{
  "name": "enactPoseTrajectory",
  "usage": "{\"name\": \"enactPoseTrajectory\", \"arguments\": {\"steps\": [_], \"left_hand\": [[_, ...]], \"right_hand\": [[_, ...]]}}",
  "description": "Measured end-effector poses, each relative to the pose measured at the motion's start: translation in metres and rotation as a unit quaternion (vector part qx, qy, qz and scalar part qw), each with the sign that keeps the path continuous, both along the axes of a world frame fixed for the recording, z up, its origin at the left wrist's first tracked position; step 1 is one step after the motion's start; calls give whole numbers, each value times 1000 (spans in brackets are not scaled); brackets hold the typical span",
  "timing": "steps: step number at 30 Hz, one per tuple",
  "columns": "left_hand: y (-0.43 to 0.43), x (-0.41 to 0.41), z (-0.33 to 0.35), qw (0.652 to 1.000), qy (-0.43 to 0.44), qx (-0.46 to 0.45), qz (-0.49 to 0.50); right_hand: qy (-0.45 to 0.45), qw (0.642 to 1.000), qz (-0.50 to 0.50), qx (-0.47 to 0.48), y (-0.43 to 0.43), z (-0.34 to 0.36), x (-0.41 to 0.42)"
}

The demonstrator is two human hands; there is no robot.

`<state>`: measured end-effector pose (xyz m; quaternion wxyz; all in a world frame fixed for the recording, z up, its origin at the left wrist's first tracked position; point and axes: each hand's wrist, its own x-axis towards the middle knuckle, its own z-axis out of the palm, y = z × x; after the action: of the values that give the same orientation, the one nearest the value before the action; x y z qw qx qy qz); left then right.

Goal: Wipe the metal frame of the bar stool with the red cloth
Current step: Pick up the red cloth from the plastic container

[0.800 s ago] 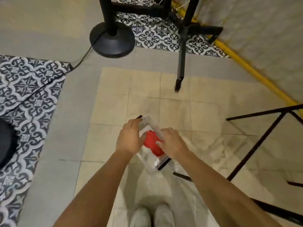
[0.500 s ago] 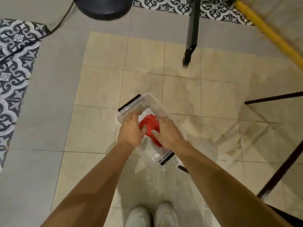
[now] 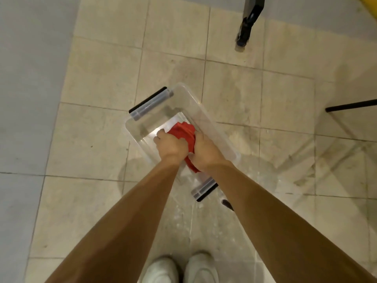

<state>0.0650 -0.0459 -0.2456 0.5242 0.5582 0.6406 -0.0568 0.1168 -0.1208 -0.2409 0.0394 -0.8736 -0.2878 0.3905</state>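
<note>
Noted red cloth (image 3: 183,131); clear box (image 3: 214,129) with black handles (image 3: 150,100); beige floor tiles (image 3: 98,78); white shoes (image 3: 179,268); black stool leg (image 3: 350,105).

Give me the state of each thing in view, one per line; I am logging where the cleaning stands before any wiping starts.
Red cloth: bunched, gripped by both hands over the container.
Clear plastic container with black handles: open, no lid on it, on the tiled floor.
Left hand: closed on the cloth.
Right hand: closed on the cloth.
Black metal stool bar: untouched.
</note>
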Motion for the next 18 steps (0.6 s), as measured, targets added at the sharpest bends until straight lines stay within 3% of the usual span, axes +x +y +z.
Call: {"name": "enactPoseTrajectory", "arguments": {"steps": [8, 15, 18], "left_hand": [[-11, -7, -19, 997, -6, -1, 77], [-9, -2, -13, 998, -12, 48, 31], [-11, -3, -7, 994, -7, 109, 16]], "right_hand": [[-2, 1000, 4, 25, -3, -9, 2], [5, 1000, 21, 23, -5, -3, 3], [9, 999, 23, 21, -5, 0, 5]]}}
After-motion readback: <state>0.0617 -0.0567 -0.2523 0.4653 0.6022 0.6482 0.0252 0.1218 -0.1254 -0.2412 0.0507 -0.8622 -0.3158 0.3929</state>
